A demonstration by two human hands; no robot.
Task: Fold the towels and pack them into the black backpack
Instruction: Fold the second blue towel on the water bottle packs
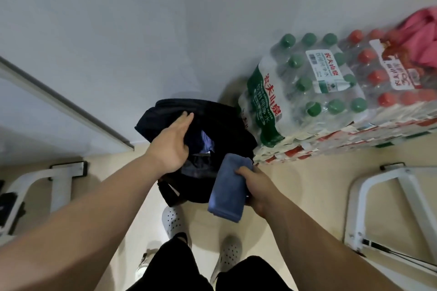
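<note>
Towel (227, 188), blue, folded, gripped in right hand (256, 188) beside black backpack (222, 120); left hand (172, 142) holds backpack rim.

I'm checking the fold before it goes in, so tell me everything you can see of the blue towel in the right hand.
The folded blue towel is a soft, plush-looking cloth folded into a compact oblong, its stacked layers showing at the near end. The right hand grips one long side, fingers curled over its top. It is held in the air, tilted, its far end at the near rim of the open black fabric backpack, not yet inside; whether it touches the bag is unclear.
</note>
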